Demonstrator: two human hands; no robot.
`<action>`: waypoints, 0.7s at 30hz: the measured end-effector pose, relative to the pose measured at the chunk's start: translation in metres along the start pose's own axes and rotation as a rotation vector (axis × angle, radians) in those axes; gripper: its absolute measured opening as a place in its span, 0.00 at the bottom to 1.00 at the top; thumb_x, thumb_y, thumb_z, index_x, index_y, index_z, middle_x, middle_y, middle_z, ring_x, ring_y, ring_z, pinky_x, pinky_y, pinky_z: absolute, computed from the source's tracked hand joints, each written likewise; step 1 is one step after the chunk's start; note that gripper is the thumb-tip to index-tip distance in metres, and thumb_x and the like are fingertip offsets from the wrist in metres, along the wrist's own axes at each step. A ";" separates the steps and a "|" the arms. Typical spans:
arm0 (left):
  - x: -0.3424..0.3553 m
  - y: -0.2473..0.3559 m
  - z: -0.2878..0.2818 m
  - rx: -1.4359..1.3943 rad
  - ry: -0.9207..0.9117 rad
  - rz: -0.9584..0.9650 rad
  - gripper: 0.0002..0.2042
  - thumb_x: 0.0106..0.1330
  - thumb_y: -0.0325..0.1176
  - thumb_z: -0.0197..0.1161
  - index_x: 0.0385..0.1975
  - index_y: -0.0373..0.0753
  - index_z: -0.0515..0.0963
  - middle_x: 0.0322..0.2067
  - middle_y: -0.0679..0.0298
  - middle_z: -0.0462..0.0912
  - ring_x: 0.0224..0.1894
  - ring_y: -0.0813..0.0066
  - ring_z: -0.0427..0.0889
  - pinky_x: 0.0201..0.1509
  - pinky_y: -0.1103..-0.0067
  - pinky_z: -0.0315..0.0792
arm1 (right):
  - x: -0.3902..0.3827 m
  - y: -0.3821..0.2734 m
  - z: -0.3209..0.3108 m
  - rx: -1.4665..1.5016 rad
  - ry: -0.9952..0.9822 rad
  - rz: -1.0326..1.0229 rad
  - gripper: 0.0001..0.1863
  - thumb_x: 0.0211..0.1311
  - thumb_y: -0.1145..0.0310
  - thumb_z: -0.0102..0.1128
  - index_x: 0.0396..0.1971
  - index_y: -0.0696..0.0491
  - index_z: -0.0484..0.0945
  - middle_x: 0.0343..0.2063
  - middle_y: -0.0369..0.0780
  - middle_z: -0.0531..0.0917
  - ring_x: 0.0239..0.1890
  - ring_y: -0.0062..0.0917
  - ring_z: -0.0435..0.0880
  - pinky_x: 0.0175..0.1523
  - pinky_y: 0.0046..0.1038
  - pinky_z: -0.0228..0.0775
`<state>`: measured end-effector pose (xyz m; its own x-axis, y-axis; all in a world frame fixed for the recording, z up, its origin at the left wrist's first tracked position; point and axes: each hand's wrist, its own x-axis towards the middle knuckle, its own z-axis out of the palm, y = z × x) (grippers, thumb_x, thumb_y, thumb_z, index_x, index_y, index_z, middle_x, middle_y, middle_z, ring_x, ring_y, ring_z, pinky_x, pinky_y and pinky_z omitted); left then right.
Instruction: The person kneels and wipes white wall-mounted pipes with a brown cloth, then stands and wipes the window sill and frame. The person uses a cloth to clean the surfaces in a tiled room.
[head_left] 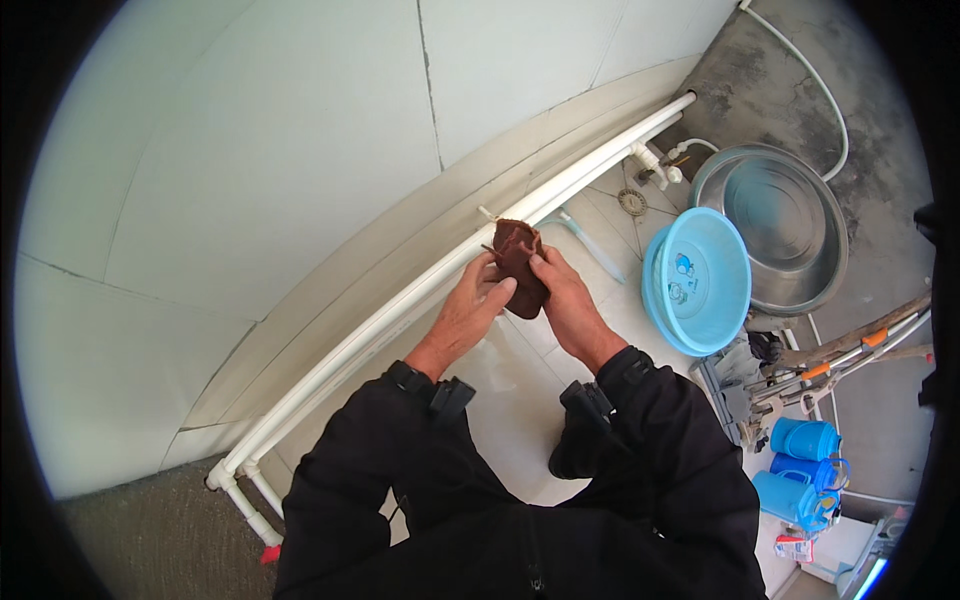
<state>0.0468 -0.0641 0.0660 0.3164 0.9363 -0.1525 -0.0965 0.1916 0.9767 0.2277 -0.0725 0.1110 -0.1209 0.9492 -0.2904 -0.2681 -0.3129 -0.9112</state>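
Dark brown pouch-like item (522, 285) is gripped by left hand (466, 315) and right hand (574, 308), thumbs closed on it. Light-blue basins (712, 265) are nested rightward.

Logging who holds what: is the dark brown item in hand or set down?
In hand: the left hand and the right hand hold the dark brown item between them, one at each side.

White pipes (400, 315) block the way in front. The right hand (574, 308) has room over the floor (622, 310) until the blue basins (714, 318).
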 end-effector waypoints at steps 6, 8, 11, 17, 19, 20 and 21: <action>-0.007 0.011 0.005 -0.149 0.090 -0.088 0.21 0.79 0.39 0.66 0.63 0.32 0.75 0.59 0.55 0.83 0.60 0.70 0.83 0.60 0.71 0.79 | -0.004 -0.004 0.012 -0.329 -0.101 -0.005 0.23 0.84 0.59 0.48 0.68 0.57 0.73 0.59 0.42 0.80 0.62 0.28 0.77 0.67 0.30 0.69; -0.009 0.008 -0.004 -0.073 0.144 -0.063 0.19 0.79 0.38 0.66 0.61 0.32 0.76 0.58 0.56 0.84 0.59 0.72 0.82 0.59 0.72 0.79 | -0.005 -0.008 0.011 -0.374 -0.114 -0.057 0.23 0.84 0.60 0.50 0.69 0.57 0.73 0.61 0.40 0.80 0.66 0.26 0.75 0.71 0.30 0.65; -0.009 0.007 -0.029 0.099 0.242 0.034 0.16 0.75 0.34 0.68 0.57 0.35 0.79 0.54 0.56 0.86 0.55 0.66 0.85 0.57 0.69 0.79 | -0.008 -0.024 0.007 -0.472 -0.107 -0.172 0.23 0.83 0.62 0.53 0.69 0.57 0.73 0.63 0.40 0.79 0.68 0.27 0.75 0.74 0.30 0.64; 0.016 -0.012 -0.067 1.021 0.427 0.351 0.12 0.70 0.33 0.68 0.48 0.37 0.79 0.43 0.51 0.81 0.48 0.43 0.82 0.51 0.55 0.76 | -0.066 -0.087 -0.022 -0.516 -0.104 -0.268 0.20 0.79 0.66 0.59 0.65 0.57 0.77 0.67 0.41 0.76 0.63 0.29 0.80 0.68 0.33 0.73; 0.033 -0.023 -0.061 1.101 0.425 0.360 0.12 0.70 0.33 0.68 0.48 0.36 0.79 0.43 0.51 0.80 0.48 0.44 0.81 0.51 0.55 0.76 | -0.099 -0.096 -0.032 -0.490 -0.098 -0.249 0.19 0.77 0.69 0.61 0.64 0.55 0.78 0.66 0.41 0.75 0.62 0.28 0.80 0.67 0.34 0.74; 0.042 -0.028 -0.055 1.114 0.426 0.390 0.12 0.70 0.33 0.68 0.48 0.36 0.79 0.44 0.51 0.80 0.49 0.44 0.81 0.51 0.56 0.75 | -0.109 -0.094 -0.035 -0.470 -0.085 -0.228 0.19 0.77 0.69 0.61 0.63 0.55 0.78 0.66 0.41 0.75 0.61 0.28 0.81 0.66 0.34 0.75; 0.050 -0.032 -0.050 1.127 0.419 0.405 0.12 0.70 0.33 0.68 0.48 0.35 0.78 0.44 0.50 0.79 0.49 0.44 0.81 0.52 0.56 0.75 | -0.120 -0.092 -0.038 -0.452 -0.073 -0.205 0.18 0.76 0.70 0.62 0.63 0.55 0.78 0.66 0.42 0.75 0.61 0.28 0.81 0.65 0.33 0.76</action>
<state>0.0182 -0.0090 0.0196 0.1107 0.9297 0.3514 0.8030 -0.2920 0.5195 0.3027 -0.1563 0.2182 -0.1804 0.9799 -0.0857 0.1452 -0.0597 -0.9876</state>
